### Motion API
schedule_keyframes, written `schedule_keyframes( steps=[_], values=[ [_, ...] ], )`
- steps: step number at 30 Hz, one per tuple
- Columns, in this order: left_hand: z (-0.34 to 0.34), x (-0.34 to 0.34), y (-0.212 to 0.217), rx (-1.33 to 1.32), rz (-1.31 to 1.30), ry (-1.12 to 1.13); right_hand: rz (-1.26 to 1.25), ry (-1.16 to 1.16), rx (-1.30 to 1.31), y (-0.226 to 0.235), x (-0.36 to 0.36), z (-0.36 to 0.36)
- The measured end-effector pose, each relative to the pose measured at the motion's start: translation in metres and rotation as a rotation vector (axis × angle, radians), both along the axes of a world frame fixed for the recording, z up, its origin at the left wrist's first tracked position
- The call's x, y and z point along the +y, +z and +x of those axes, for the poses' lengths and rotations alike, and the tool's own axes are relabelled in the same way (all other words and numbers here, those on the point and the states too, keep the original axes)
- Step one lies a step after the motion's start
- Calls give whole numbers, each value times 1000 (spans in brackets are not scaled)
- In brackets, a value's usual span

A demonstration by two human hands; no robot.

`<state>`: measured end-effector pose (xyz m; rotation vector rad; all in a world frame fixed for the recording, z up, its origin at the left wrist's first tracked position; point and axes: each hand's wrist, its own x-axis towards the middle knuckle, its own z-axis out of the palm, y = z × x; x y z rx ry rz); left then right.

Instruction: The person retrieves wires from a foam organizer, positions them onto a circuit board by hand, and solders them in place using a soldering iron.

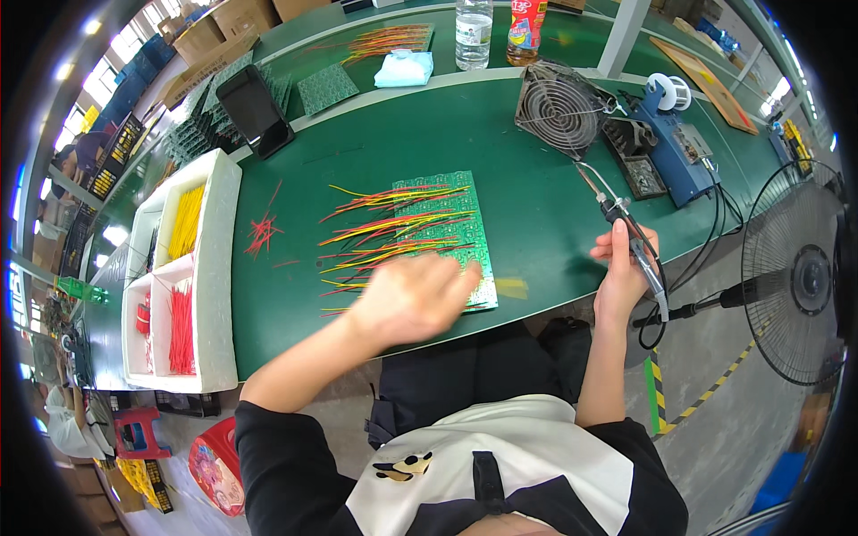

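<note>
A green circuit board panel (483, 234) lies on the bench, with rows of red, yellow and black wires (357, 234) running off its left side. My left hand (416, 299) is over the near part of the panel, slightly blurred, its fingers curled down. What its fingertips hold, if anything, is hidden beneath the hand. To the right, my right hand (626, 268) is closed around a soldering iron (640, 246) with a thin metal feed tube along it. The iron's tip points away from me, up and left, apart from the board.
At left, a white foam tray (228, 268) holds yellow and red wires in compartments; loose red wires (263, 234) lie beside it. Farther back are a phone (255, 112), stacked boards, bottles, a square fan (561, 109) and a blue solder feeder (672, 134). A pedestal fan (809, 277) stands right.
</note>
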<state>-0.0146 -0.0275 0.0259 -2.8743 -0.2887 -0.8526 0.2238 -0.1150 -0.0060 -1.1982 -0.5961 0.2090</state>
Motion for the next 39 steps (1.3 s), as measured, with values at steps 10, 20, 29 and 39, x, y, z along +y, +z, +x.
schedule_keyframes(
  steps=[10,20,29,39],
  values=[
    [18,-1,-23,132,27,36,3,-12,-60,-6,5,5],
    [20,22,-17,-236,-346,60,16,-1,-72,-7,6,2],
    [5,49,-10,-449,-1039,246,47,-32,-40,-9,3,5],
    [2,44,3,-427,-1226,244,-17,34,-52,-7,5,4]
  ],
)
